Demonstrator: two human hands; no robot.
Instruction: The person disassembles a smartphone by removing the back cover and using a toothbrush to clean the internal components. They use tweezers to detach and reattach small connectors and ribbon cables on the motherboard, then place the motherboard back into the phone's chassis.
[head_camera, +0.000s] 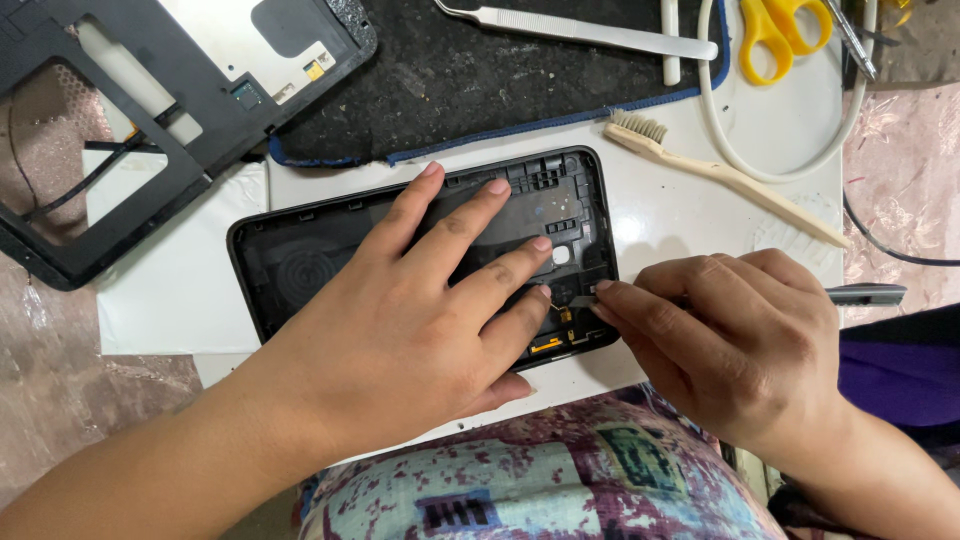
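Note:
An opened black phone body (300, 262) lies flat on a white work surface (690, 205). My left hand (410, 320) rests palm down on it, fingers spread across its inner frame. My right hand (730, 335) grips a thin metal tool (868, 294) whose tip (580, 300) touches the phone's lower right corner, beside small gold-coloured parts (556, 335).
A black tablet frame (120, 160) lies at the top left. A dark mat (470, 80) holds long white tweezers (590, 32). A cream brush (720, 175), yellow scissors (785, 30) and a white cable loop (790, 165) lie at the right. Patterned cloth (540, 470) is below.

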